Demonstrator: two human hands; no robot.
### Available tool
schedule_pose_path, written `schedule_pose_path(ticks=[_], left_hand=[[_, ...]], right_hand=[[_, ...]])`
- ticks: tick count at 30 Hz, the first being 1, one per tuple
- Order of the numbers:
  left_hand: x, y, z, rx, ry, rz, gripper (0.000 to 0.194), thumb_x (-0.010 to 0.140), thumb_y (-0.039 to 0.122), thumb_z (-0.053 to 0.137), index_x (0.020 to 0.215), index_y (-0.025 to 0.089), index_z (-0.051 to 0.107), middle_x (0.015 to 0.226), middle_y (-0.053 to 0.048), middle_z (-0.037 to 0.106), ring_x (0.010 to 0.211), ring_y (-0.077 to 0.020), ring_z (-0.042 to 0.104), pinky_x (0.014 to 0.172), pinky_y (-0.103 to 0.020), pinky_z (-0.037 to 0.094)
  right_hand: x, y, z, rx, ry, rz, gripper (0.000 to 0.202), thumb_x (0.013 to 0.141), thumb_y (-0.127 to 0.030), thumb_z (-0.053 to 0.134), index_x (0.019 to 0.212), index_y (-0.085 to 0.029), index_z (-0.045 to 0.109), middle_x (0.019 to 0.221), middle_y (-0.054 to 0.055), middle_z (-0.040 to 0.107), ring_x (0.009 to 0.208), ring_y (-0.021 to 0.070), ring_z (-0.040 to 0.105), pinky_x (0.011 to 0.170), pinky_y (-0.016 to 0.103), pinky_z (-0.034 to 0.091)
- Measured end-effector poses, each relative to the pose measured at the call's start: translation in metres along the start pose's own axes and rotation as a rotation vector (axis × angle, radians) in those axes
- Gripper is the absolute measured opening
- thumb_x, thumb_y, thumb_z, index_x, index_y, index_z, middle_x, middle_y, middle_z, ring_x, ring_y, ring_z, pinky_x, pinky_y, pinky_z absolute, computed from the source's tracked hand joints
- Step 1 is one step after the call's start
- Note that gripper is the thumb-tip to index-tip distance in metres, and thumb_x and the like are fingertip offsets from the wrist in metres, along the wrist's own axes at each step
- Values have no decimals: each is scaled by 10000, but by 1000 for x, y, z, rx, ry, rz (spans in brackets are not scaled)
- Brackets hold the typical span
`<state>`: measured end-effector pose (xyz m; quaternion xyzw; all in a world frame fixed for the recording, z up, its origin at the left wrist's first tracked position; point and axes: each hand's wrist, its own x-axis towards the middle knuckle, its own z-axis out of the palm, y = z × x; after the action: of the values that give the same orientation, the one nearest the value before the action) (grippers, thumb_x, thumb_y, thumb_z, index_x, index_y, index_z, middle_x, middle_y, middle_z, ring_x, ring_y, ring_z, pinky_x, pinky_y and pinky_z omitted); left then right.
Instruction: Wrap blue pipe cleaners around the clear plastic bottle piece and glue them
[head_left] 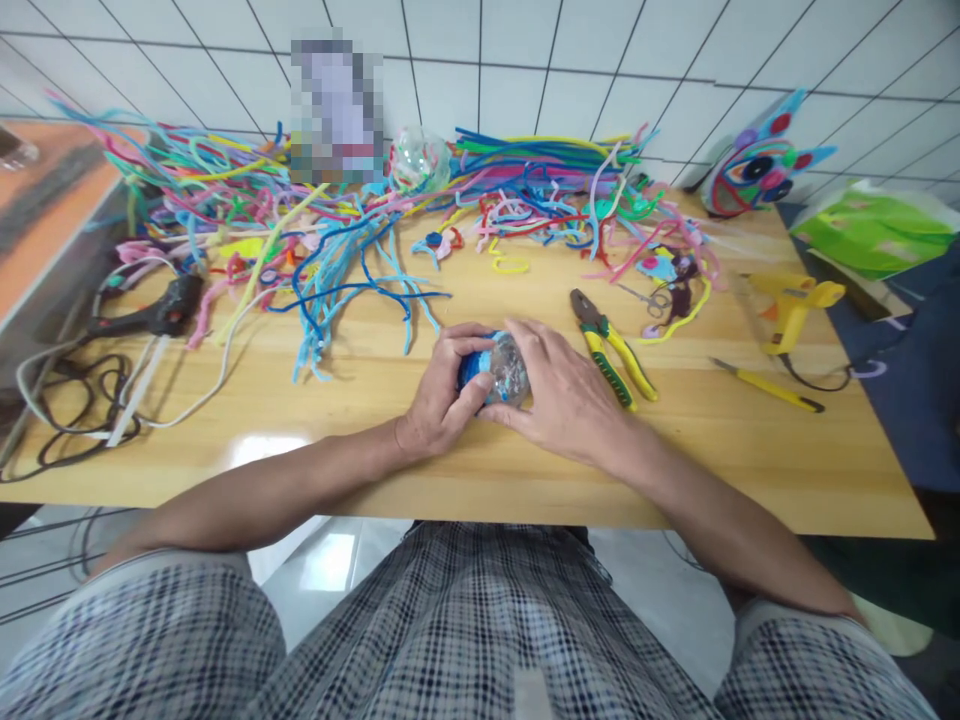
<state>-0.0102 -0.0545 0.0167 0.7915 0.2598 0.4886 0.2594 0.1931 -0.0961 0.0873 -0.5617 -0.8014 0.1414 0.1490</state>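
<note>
Both hands are closed around a clear plastic ball [510, 372] with blue material on its left side, low over the front middle of the table. My left hand [442, 390] grips the blue side, its thumb lying across the front. My right hand [566, 395] curves over the clear right side, fingers on top and thumb underneath. Just right of that hand lie pliers [616, 350] with green and yellow handles. Light-blue pipe cleaners [330, 300] lie beyond my left hand. The underside of the ball is hidden.
Piles of coloured pipe cleaners [540, 165] line the wall, with another clear ball [420, 158] among them. A black glue gun [161, 305] and cables lie left. At right are a yellow glue gun [799, 300], a yellow cutter [776, 388], small scissors [651, 298] and a colourful mask-like figure [754, 170].
</note>
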Motion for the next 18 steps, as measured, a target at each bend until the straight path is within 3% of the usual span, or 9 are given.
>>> schedule_pose_path(ticks=[2, 5, 14, 18], left_hand=[[0, 1, 0, 5, -6, -1, 338, 1153, 427, 533, 1430, 236, 562, 1426, -137, 624, 1355, -263, 616, 1161, -501, 556], [0, 2, 0, 14, -7, -3, 342, 1157, 429, 521, 1438, 238, 553, 1423, -135, 623, 1353, -261, 614, 1163, -496, 556], [3, 3, -2, 114, -40, 5, 420, 1164, 473, 470, 1517, 250, 522, 1404, -139, 630, 1326, -278, 618, 1142, -514, 575], [5, 0, -5, 157, -72, -20, 410, 1167, 477, 437, 1502, 264, 538, 1393, -136, 640, 1316, -290, 623, 1144, -542, 570]], right_hand=[[-1, 6, 3, 25, 41, -120, 883, 950, -525, 824, 1669, -205, 421, 1679, 220, 542, 1545, 425, 548, 1251, 670, 508], [0, 12, 5, 57, 44, -174, 820, 975, -523, 799, 1656, -220, 457, 1620, 199, 600, 1481, 405, 597, 1240, 667, 523], [10, 17, 9, 166, -18, -16, 879, 830, -594, 929, 1528, -205, 563, 1428, 195, 746, 1340, 406, 717, 1124, 607, 588], [11, 25, -5, 172, -102, 20, 820, 883, -641, 865, 1532, -230, 579, 1440, 174, 760, 1337, 398, 734, 1114, 587, 587]])
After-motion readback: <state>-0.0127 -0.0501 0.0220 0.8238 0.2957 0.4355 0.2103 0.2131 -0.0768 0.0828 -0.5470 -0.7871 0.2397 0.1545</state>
